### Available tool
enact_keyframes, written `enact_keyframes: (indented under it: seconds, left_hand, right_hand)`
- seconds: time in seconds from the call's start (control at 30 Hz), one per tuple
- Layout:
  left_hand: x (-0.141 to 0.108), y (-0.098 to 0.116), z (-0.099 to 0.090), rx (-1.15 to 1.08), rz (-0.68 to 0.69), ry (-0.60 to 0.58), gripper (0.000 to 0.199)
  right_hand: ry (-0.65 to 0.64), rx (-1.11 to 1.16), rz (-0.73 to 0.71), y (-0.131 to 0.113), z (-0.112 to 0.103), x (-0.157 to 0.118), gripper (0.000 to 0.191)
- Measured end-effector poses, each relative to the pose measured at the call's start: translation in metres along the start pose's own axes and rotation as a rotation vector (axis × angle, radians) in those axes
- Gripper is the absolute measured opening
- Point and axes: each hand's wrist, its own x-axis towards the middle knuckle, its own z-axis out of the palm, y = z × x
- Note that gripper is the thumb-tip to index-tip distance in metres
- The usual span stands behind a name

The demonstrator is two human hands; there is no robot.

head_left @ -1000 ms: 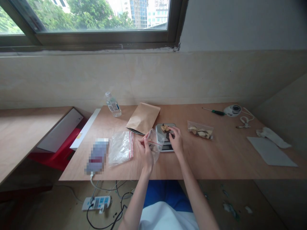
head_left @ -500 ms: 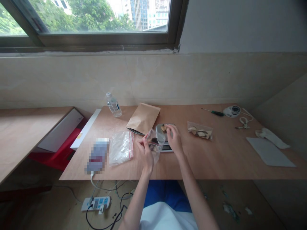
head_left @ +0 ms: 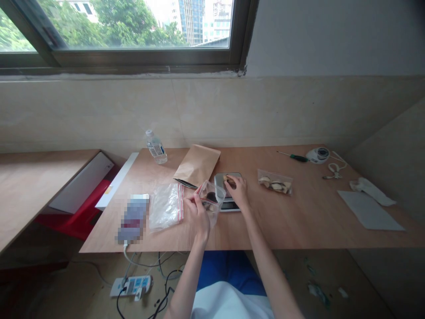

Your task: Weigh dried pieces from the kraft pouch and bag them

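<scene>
Hands (head_left: 200, 221) touch a clear bag (head_left: 217, 209) and tan piece (head_left: 228, 180), bottle label (head_left: 157, 150) illegible.

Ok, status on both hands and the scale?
Left hand pinching clear zip bag. Right hand at dried piece over scale. Bag partly overlaps scale in view.

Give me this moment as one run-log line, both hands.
left hand: holding clear zip bag | right hand: at dried piece over scale, grip unclear | nearby: kraft pouch, bag of slices
</scene>
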Motion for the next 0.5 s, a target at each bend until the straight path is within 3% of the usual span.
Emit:
enact_keyframes:
  seconds: [0.13,0.23,0.37,0.5]
  left_hand:
    - [-0.001,-0.001,0.001,0.004,0.001,-0.004,0.027]
    - [-0.002,-0.002,0.003,0.005,0.014,0.002,0.028]
    - [-0.004,-0.001,0.004,-0.021,0.009,0.012,0.029]
    - [-0.004,0.002,0.003,-0.093,0.001,0.007,0.029]
  right_hand:
    - [0.036,0.274,0.092,-0.034,-0.023,0.002,0.034]
    - [-0.083,0.377,0.086,-0.067,-0.041,0.001,0.037]
    - [-0.281,0.197,-0.075,-0.094,-0.059,-0.005,0.032]
    - [-0.269,0.134,-0.112,-0.095,-0.068,-0.008,0.037]
